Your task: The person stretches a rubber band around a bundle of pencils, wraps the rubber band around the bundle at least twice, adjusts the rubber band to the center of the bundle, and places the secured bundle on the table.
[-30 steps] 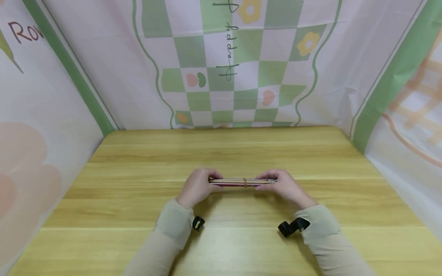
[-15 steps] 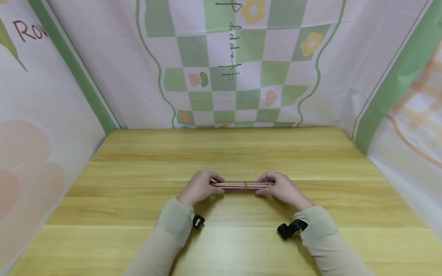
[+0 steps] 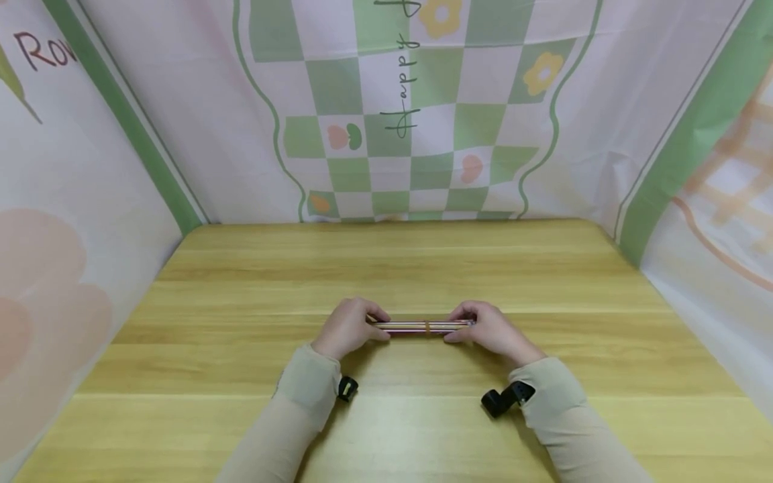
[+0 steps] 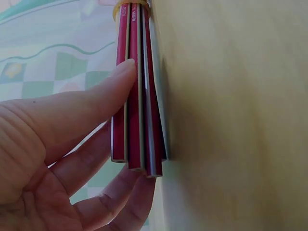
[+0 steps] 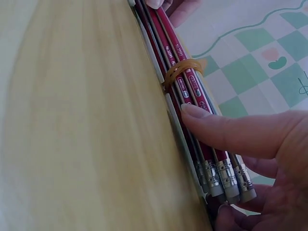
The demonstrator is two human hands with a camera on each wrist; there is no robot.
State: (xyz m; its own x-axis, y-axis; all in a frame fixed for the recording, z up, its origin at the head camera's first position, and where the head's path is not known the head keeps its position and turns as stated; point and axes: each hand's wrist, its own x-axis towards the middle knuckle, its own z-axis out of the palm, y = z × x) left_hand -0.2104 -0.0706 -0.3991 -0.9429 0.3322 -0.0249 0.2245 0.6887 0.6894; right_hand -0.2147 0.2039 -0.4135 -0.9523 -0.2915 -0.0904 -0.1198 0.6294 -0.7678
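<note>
A bundle of red pencils (image 3: pixel 417 327) tied with a yellow rubber band (image 3: pixel 427 327) lies crosswise, low over the wooden table (image 3: pixel 386 268). My left hand (image 3: pixel 350 329) pinches its left end; in the left wrist view the thumb (image 4: pixel 96 110) lies on the pencils (image 4: pixel 139 96) and the fingers curl beneath their cut ends. My right hand (image 3: pixel 492 330) pinches the eraser end. In the right wrist view a fingertip (image 5: pixel 197 113) presses on the pencils (image 5: pixel 180 91) just below the rubber band (image 5: pixel 183 70), and the metal ferrules (image 5: pixel 226 175) show near the palm.
Cloth walls with a green and white checker print (image 3: pixel 398 134) close off the table at the back and on both sides. Black wrist mounts (image 3: pixel 501 399) sit on both beige sleeves.
Both hands, still holding the bundle's ends, have brought it slightly lower and nearer to me.
</note>
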